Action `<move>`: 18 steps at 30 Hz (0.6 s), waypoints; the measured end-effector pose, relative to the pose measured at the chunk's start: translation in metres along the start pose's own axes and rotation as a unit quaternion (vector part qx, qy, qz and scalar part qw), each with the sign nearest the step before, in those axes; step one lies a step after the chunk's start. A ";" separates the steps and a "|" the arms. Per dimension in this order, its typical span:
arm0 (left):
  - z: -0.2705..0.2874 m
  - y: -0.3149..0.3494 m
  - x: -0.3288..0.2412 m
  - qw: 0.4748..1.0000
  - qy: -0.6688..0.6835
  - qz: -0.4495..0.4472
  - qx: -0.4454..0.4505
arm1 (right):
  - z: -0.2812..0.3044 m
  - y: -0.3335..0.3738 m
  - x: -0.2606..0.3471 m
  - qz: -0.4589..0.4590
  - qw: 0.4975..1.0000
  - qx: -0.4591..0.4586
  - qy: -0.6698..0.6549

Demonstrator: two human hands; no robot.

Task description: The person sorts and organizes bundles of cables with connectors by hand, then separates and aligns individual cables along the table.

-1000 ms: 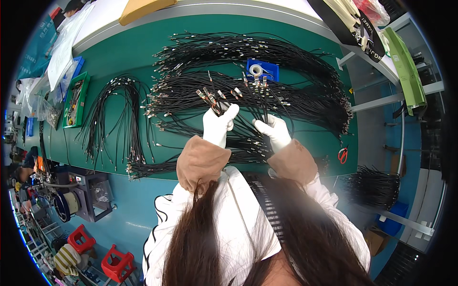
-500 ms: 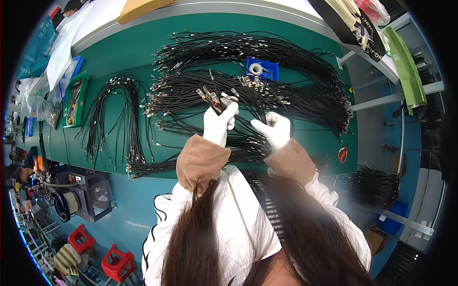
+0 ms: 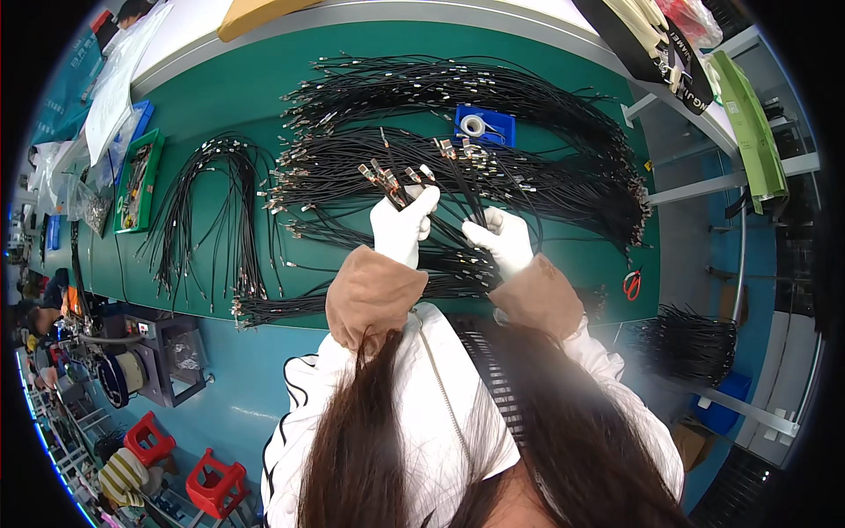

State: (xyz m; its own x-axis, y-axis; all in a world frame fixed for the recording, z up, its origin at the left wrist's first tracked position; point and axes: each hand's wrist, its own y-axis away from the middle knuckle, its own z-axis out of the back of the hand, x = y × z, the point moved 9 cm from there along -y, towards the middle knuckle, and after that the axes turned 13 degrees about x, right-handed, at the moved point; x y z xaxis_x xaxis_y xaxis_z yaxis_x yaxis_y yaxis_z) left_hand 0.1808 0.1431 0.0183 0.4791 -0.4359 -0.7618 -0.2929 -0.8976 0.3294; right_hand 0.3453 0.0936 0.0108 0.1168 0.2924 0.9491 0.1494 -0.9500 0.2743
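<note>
White gloves cover both my hands. My left hand [image 3: 403, 220] is closed round a bundle of black cables [image 3: 385, 182], whose metal connector ends stick out above the fingers. To its right, my right hand [image 3: 503, 238] pinches a second bunch of black cables [image 3: 468, 189], with their connectors fanned out toward the far side. Under and beyond both hands, large heaps of similar black cables [image 3: 352, 158] lie across the green table mat [image 3: 220, 97]. The lower lengths of the held cables blend into those heaps.
A blue tray [image 3: 500, 132] with a white tape roll [image 3: 473, 126] sits among the cables. Left are a bent cable bundle [image 3: 224, 158] and a green bin [image 3: 150, 180]. Red-handled scissors [image 3: 632, 284] lie near the right edge; red stools [image 3: 216, 486] stand on the floor.
Both hands keep their hold on the cables. The left hand has shifted slightly left, and the fingers have moved a little among the connector ends. The right hand has barely moved.
</note>
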 end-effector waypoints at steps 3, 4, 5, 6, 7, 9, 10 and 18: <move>-0.001 0.001 -0.002 1.000 -0.007 -0.002 -0.005 | 0.001 0.000 -0.002 -0.009 1.000 -0.001 0.001; -0.001 0.001 -0.002 1.000 -0.009 -0.001 -0.006 | 0.002 0.001 -0.001 -0.009 1.000 -0.001 0.001; 0.000 0.001 -0.002 1.000 -0.011 -0.001 -0.007 | 0.002 0.001 0.001 -0.015 1.000 -0.005 0.024; -0.001 0.001 -0.002 1.000 -0.011 -0.001 -0.007 | 0.003 0.002 0.003 -0.022 0.999 -0.009 0.048; -0.001 0.002 -0.002 1.000 -0.012 -0.001 -0.009 | 0.003 0.001 0.002 -0.022 0.999 -0.009 0.048; 0.000 0.002 -0.002 1.000 -0.013 -0.002 -0.011 | 0.005 0.002 0.000 -0.032 0.998 -0.015 0.051; -0.001 0.002 -0.002 1.000 -0.013 -0.002 -0.007 | 0.006 0.001 -0.002 -0.032 0.998 -0.015 0.052; 0.000 0.001 -0.001 1.000 -0.021 0.002 0.006 | 0.004 0.002 -0.001 -0.031 0.999 -0.006 0.044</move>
State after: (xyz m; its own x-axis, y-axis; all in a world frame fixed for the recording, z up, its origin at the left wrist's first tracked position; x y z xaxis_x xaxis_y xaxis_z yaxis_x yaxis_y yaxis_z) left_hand 0.1804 0.1422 0.0196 0.4421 -0.4358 -0.7840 -0.3050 -0.8950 0.3255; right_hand 0.3491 0.0921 0.0099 0.0205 0.3397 0.9403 0.1415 -0.9320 0.3336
